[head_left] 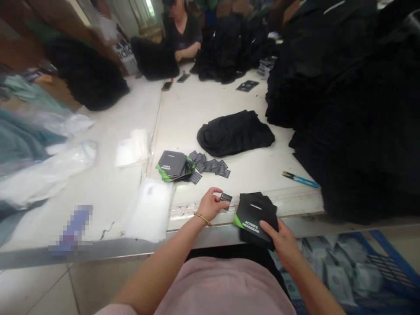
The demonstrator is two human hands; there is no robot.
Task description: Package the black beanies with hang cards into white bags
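Between the thumb and fingers of my left hand (211, 204) is a small dark label (226, 200), held over the table's front edge. My right hand (284, 240) grips a fanned stack of black cards (256, 214) printed "ACTOR'S HEADGEAR", with a green corner; its thumb lies on top. Ahead of my left hand, a pile of similar cards (173, 164) lies beside a scatter of small dark labels (211, 165). Behind them rests a folded black garment (235, 132).
Blue-handled thread snips (300, 179) lie to the right, near a tall heap of black garments (354, 109). White sheets (151, 210) and clear plastic bags (59, 162) lie at left. A blue crate (387, 262) holds packed bags below. Two people are across the table.
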